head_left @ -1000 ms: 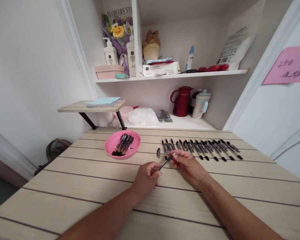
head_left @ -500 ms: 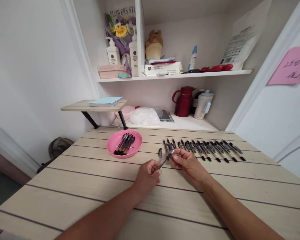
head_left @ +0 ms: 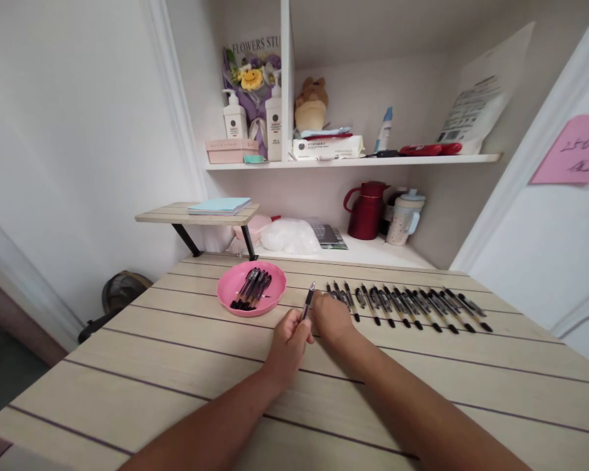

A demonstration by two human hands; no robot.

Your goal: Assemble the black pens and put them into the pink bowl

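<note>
My left hand (head_left: 288, 340) is closed round the lower end of a black pen (head_left: 307, 300), which points up and away from me. My right hand (head_left: 332, 318) lies knuckles-up on the wooden table (head_left: 177, 366) just right of that pen, at the left end of a row of several black pens (head_left: 407, 302). Its fingers point down at the table and are hidden behind the back of the hand. A pink dish (head_left: 226, 297) to the left holds several more black pens (head_left: 252, 289).
Behind the table a low white shelf carries a red jug (head_left: 368, 210), a speckled cup (head_left: 405, 217) and a white bag (head_left: 289, 235). A small wooden stand (head_left: 196, 214) holds a blue notebook. A higher shelf has bottles and boxes. A pink note (head_left: 576, 154) hangs at right.
Both hands held the pen between them; now only my left hand holds it, raised upright. My right hand has let go and dropped onto the table where a small pen cap lay.
</note>
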